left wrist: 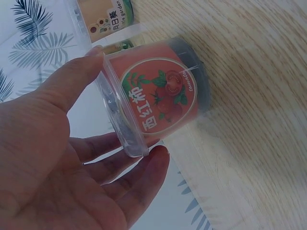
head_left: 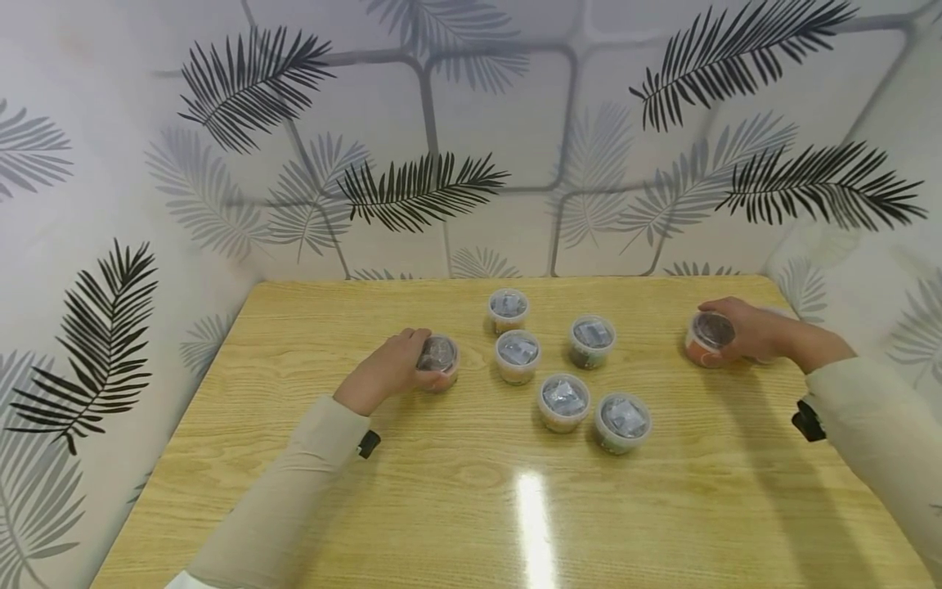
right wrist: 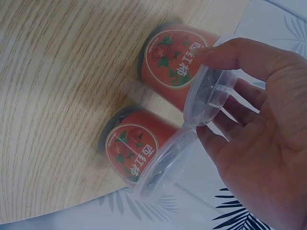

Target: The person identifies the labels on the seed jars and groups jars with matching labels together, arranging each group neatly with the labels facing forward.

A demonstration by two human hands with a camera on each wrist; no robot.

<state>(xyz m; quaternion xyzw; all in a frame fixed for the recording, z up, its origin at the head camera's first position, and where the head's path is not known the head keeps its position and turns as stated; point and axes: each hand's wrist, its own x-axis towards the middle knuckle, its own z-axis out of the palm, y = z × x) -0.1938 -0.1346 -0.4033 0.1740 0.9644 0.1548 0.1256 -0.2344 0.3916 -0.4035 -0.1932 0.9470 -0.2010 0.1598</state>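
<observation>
My left hand holds a clear plastic tub with a red tomato label, on the left part of the table. In the left wrist view the thumb lies at one side of the tub's lid and the fingers at the other. Over on the right, my right hand grips a second tomato-label tub by its lid. Close beside that one stands a third tomato-label tub, mostly hidden under the hand in the head view.
Several lidded tubs stand mid-table: one at the back, others nearer. Two more, a left tub and a right tub, sit closer to me. Leaf-patterned walls border the wooden table.
</observation>
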